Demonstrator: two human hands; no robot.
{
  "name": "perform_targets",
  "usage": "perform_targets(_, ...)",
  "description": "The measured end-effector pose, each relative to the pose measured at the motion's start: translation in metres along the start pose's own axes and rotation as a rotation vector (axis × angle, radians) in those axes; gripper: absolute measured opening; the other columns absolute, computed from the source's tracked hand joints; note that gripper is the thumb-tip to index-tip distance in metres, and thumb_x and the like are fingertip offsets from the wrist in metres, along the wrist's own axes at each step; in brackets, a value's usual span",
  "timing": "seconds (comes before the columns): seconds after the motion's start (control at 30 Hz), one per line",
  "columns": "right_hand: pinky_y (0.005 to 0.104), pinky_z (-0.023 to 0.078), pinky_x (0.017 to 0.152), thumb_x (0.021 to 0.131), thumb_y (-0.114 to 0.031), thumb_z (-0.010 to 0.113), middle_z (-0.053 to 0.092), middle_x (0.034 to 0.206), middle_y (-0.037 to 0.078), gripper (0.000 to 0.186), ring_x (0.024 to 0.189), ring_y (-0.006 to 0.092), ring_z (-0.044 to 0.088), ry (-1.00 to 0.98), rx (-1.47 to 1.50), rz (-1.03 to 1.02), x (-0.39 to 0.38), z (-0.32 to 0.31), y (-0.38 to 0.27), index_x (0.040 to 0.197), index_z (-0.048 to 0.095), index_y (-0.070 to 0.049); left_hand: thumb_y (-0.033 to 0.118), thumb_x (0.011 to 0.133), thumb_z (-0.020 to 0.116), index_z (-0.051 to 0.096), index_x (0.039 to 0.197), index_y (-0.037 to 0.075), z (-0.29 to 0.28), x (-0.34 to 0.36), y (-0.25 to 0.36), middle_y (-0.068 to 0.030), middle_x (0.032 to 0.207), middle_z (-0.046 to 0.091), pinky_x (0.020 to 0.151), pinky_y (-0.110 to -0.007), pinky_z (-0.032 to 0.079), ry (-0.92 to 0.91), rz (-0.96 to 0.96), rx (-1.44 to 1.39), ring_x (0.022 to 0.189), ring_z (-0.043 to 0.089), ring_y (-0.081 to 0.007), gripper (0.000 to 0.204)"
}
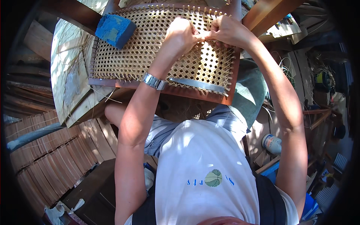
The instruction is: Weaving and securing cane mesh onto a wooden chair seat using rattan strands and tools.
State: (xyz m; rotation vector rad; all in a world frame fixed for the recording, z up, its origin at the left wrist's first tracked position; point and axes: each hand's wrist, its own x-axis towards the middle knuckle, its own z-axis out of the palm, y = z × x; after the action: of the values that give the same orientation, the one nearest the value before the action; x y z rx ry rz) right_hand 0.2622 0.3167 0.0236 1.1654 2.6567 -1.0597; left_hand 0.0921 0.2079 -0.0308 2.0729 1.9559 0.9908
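A woven cane panel (142, 48) with an open lattice of holes fills a reddish-brown wooden frame (168, 90) before me. Over its far right part, both hands meet with bent, pinching fingers. My left hand (182, 34), a metal watch on its wrist, is closed, its fingertips against those of my right hand (229, 31), which is closed too. Whatever thin piece lies between the fingers is too small to make out. A flat, pointed metal strip (197, 84) rests along the panel's near edge. On the far left corner sits a worn blue block (115, 30).
Small pegs (187, 7) stick up along the frame's far edge. Wooden bars (268, 17) rise at both far corners. A pale board (71, 90) with loose cane strands lies to the left, beside stacked wooden slats (56, 157). A white tub (271, 144) stands at the right.
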Motion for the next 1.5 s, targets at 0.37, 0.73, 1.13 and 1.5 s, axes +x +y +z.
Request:
perform_targets(0.37, 0.0458, 0.050, 0.071, 0.089, -0.057, 0.064, 0.060, 0.072, 0.019, 0.059, 0.075, 0.0332, 0.067, 0.404, -0.417, -0.097, -0.054, -0.023, -0.026, 0.096, 0.058, 0.001, 0.012, 0.082, 0.073, 0.065, 0.091, -0.002, -0.051, -0.050, -0.002, -0.0203, 0.089, 0.065, 0.078, -0.041, 0.052, -0.107, -0.256, -0.048, 0.084, 0.064, -0.0331, 0.019)
perform_targets(0.73, 0.0505, 0.050, 0.072, 0.088, -0.017, 0.068, 0.065, 0.086, 0.023, 0.027, 0.085, 0.0430, 0.065, 0.217, -0.468, -0.469, 0.006, 0.009, 0.023, 0.095, 0.057, 0.007, 0.005, 0.086, 0.070, 0.061, 0.111, -0.003, -0.052, -0.077, 0.039, -0.0008, 0.086, 0.064, 0.070, -0.020, 0.048, 0.328, -0.655, -0.993, 0.078, 0.058, -0.0057, 0.028)
perform_targets(1.13, 0.0501, 0.049, 0.081, 0.090, -0.017, 0.067, 0.063, 0.100, 0.020, 0.030, 0.096, 0.0421, 0.062, 0.303, -0.590, -0.462, -0.008, 0.008, 0.007, 0.110, 0.055, 0.002, 0.005, 0.079, 0.066, 0.062, 0.103, 0.001, -0.014, -0.043, 0.038, -0.0097, 0.074, 0.061, 0.066, -0.039, 0.050, 0.133, -0.480, -0.411, 0.068, 0.061, -0.0262, 0.025)
perform_targets(1.5, 0.0486, 0.048, 0.079, 0.087, -0.024, 0.071, 0.065, 0.091, 0.021, 0.032, 0.092, 0.0406, 0.062, 0.130, -0.367, -0.440, 0.016, 0.003, 0.026, 0.097, 0.056, 0.002, 0.002, 0.081, 0.071, 0.057, 0.099, 0.005, 0.002, -0.058, 0.047, -0.0136, 0.084, 0.067, 0.066, -0.040, 0.050, 0.418, -0.038, 0.189, 0.075, 0.067, -0.0312, 0.023)
